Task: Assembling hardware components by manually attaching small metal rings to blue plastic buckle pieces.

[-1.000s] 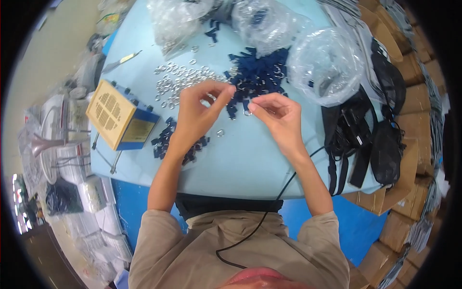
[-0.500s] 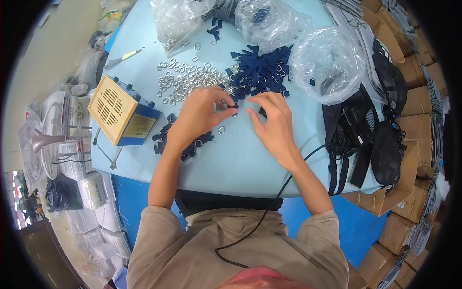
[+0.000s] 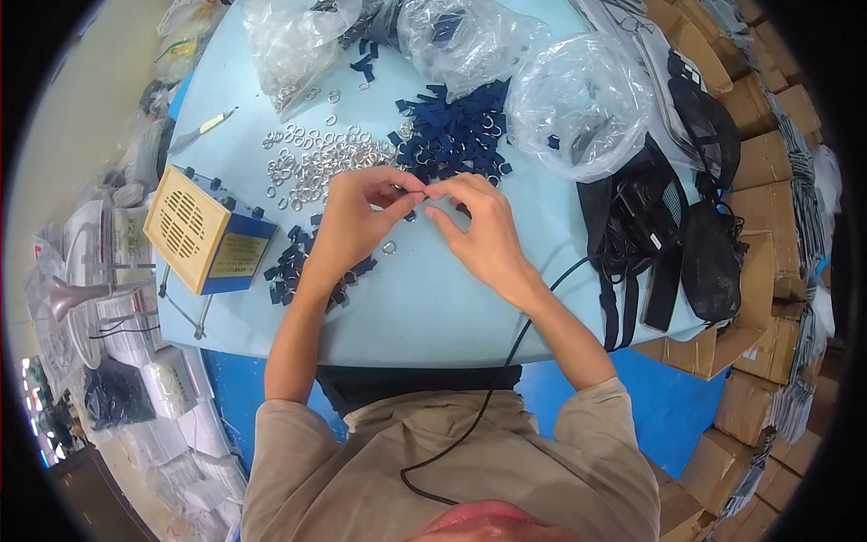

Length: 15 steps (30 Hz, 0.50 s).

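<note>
Both hands meet over the table (image 3: 433, 307), just at 6 o'clock of the strap pile. Left hand (image 3: 357, 221): thumb and forefinger pinched on a small dark strap piece (image 3: 411, 215), other fingers loosely curled. Right hand (image 3: 483, 230): fingertips pinched at the same spot; what they grip is too small to tell. One loose ring (image 3: 389, 247) lies just below. Ring pile (image 3: 316, 163) at 10 o'clock, strap pile (image 3: 456, 135) at 12: too many to count. Three plastic bags (image 3: 578, 99), one box (image 3: 203, 230) at 9 o'clock.
</note>
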Each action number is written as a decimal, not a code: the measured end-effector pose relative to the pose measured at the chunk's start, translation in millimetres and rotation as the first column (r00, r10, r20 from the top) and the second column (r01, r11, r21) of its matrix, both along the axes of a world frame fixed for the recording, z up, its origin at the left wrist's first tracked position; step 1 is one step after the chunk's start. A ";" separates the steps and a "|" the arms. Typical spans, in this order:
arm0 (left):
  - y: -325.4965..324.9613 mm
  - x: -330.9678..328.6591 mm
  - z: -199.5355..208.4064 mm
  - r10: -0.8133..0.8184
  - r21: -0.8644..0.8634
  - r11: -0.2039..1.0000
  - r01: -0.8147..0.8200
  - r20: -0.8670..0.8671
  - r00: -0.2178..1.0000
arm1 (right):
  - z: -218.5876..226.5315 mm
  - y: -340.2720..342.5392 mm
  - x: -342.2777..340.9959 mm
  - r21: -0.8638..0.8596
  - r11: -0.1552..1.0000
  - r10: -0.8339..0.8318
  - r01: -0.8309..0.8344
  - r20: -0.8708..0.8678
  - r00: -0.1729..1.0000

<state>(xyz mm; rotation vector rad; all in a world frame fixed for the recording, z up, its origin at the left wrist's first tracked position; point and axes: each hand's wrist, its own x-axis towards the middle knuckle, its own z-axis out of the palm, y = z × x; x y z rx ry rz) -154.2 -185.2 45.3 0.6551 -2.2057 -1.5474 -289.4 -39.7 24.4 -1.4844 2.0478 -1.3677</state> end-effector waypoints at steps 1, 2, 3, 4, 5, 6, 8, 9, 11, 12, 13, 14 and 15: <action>-0.2 0.5 0.9 0.010 0.048 0.999 -0.009 -0.016 1.000 | 0.5 0.0 0.4 -0.010 1.000 -0.001 0.001 0.032 0.999; -0.3 0.7 1.2 0.021 0.096 0.995 -0.018 -0.031 0.999 | 0.8 -0.1 0.7 -0.020 1.000 0.000 0.002 0.064 0.998; -0.4 0.3 0.4 0.021 0.096 0.995 -0.018 -0.030 0.999 | 2.6 -0.7 0.5 -0.020 1.000 0.000 0.002 0.065 0.998; -0.4 -0.5 -1.2 0.026 0.131 0.991 -0.019 -0.055 0.998 | 5.4 -1.6 0.2 -0.030 1.000 0.006 -0.002 0.135 0.991; -0.1 -1.0 -2.1 0.033 0.166 0.986 -0.019 -0.079 0.996 | 6.7 -2.5 0.0 -0.040 0.999 0.014 -0.006 0.204 0.979; 0.9 -1.1 -1.9 0.034 0.166 0.986 -0.020 -0.077 0.996 | 4.0 -3.1 0.1 -0.040 0.999 0.015 -0.007 0.206 0.978; 3.8 -2.4 -1.4 0.010 0.283 0.959 0.027 -0.126 0.992 | -2.5 -3.4 -0.5 -0.069 0.998 0.036 -0.016 0.309 0.951; 4.6 -2.9 -1.4 0.009 0.283 0.959 0.027 -0.126 0.992 | -3.4 -3.5 -2.1 -0.068 0.998 0.036 -0.015 0.309 0.950; 5.6 -2.9 -0.9 0.007 0.365 0.930 0.046 -0.143 0.990 | -2.5 -3.4 -4.7 -0.008 0.998 0.055 -0.057 0.445 0.894; 5.5 -1.8 1.8 0.006 0.365 0.930 0.047 -0.142 0.990 | 0.0 -2.6 -4.6 -0.008 0.998 0.054 -0.057 0.445 0.894; 4.8 -0.9 6.8 0.019 0.330 0.944 0.017 -0.105 0.994 | 5.7 -2.0 -5.2 0.002 0.999 0.041 -0.050 0.532 0.846; 4.3 -0.2 9.3 0.033 0.293 0.956 -0.011 -0.069 0.997 | 8.8 -1.4 -5.8 0.013 0.999 0.027 -0.044 0.614 0.789; 4.1 0.2 8.2 0.030 0.294 0.956 -0.008 -0.071 0.997 | 7.9 -1.3 -6.4 0.014 0.999 0.025 -0.042 0.612 0.790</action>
